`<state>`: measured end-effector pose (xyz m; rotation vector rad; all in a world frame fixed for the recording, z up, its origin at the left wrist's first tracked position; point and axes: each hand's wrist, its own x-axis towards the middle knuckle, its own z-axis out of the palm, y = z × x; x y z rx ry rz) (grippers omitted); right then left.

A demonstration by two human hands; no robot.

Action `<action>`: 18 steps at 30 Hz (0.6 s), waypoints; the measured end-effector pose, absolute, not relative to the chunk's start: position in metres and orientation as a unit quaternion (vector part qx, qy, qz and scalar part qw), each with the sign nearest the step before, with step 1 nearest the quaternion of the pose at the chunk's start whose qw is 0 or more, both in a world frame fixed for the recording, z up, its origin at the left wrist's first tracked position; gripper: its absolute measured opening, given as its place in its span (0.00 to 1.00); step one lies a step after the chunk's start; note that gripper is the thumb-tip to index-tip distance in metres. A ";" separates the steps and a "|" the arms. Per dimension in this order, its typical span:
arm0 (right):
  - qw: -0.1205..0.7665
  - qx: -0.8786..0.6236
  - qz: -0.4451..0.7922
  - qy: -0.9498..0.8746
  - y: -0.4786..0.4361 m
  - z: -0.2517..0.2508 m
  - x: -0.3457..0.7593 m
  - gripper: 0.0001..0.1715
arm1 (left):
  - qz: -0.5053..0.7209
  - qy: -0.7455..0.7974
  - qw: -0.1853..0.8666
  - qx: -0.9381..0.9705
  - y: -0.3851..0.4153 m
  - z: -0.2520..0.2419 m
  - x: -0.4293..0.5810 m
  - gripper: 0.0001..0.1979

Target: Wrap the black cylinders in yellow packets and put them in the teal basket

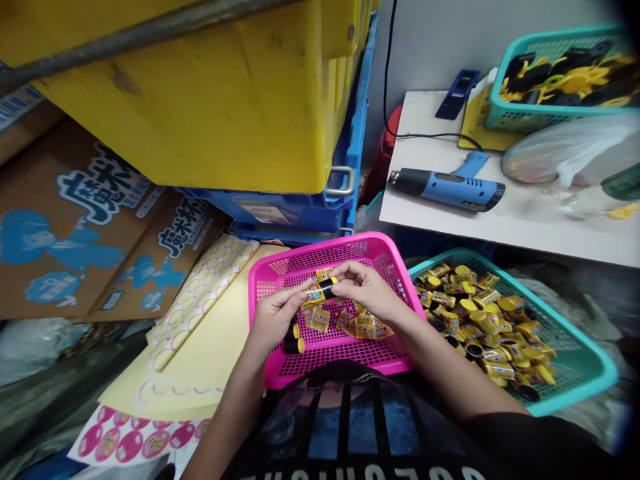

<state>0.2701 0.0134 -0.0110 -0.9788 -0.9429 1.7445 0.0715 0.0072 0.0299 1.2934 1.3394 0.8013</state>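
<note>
Over the pink basket point(387, 257), both hands meet at a small black cylinder point(327, 288) with a yellow printed plastic sleeve partly around it. My left hand point(277, 312) pinches the sleeved end between thumb and fingers. At the other end, the fingers of my right hand point(367, 288) are closed on the black part. Below them in the basket lie several loose yellow printed sleeves point(367, 325). Black cylinders with yellow caps point(294, 345) rest beside my left wrist, partly hidden by it.
A teal basket point(585, 367) of sleeved cylinders stands right. On the white table point(425, 223) lie a blue heat gun point(450, 190) and a teal parts basket point(500, 100). A yellow crate point(240, 100) rises ahead; cardboard boxes point(60, 280) and sticker sheets point(215, 333) are left.
</note>
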 end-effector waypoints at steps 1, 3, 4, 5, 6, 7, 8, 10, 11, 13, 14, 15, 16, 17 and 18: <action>0.449 -0.392 0.707 -0.382 0.012 -0.012 0.268 0.18 | 0.330 0.557 0.549 0.528 0.007 0.031 0.072 0.19; 0.451 -0.375 0.707 -0.395 0.009 -0.015 0.262 0.20 | 0.331 0.546 0.580 0.506 0.006 0.033 0.074 0.20; 0.458 -0.367 0.702 -0.404 0.007 -0.015 0.260 0.21 | 0.336 0.540 0.587 0.500 0.005 0.033 0.074 0.20; 0.469 -0.359 0.694 -0.411 0.005 -0.016 0.257 0.21 | 0.344 0.537 0.588 0.497 0.004 0.033 0.075 0.19; 0.482 -0.351 0.689 -0.411 0.004 -0.016 0.255 0.20 | 0.353 0.535 0.587 0.494 0.002 0.032 0.076 0.19; 0.491 -0.340 0.694 -0.402 0.002 -0.016 0.252 0.19 | 0.361 0.536 0.585 0.490 0.001 0.031 0.078 0.18; 0.493 -0.324 0.712 -0.381 0.000 -0.016 0.249 0.19 | 0.370 0.537 0.582 0.486 0.000 0.030 0.079 0.18; 0.470 -0.272 0.777 -0.317 -0.004 -0.016 0.244 0.20 | 0.392 0.535 0.577 0.477 -0.002 0.028 0.083 0.17; 0.455 -0.243 0.808 -0.285 -0.006 -0.017 0.242 0.21 | 0.404 0.531 0.574 0.475 -0.003 0.027 0.085 0.16; 0.439 -0.202 0.841 -0.245 -0.009 -0.017 0.237 0.22 | 0.423 0.520 0.573 0.471 -0.005 0.026 0.089 0.15; 0.441 -0.195 0.843 -0.238 -0.009 -0.018 0.236 0.22 | 0.429 0.515 0.575 0.469 -0.006 0.026 0.090 0.15; 0.447 -0.196 0.840 -0.239 -0.010 -0.019 0.234 0.22 | 0.430 0.513 0.579 0.465 -0.007 0.026 0.091 0.14; 0.452 -0.202 0.834 -0.244 -0.010 -0.020 0.233 0.23 | 0.430 0.514 0.582 0.460 -0.008 0.025 0.092 0.14; 0.458 -0.210 0.826 -0.252 -0.010 -0.021 0.232 0.22 | 0.429 0.516 0.586 0.454 -0.009 0.024 0.092 0.15; 0.463 -0.216 0.819 -0.261 -0.009 -0.022 0.231 0.22 | 0.429 0.519 0.588 0.448 -0.010 0.023 0.092 0.15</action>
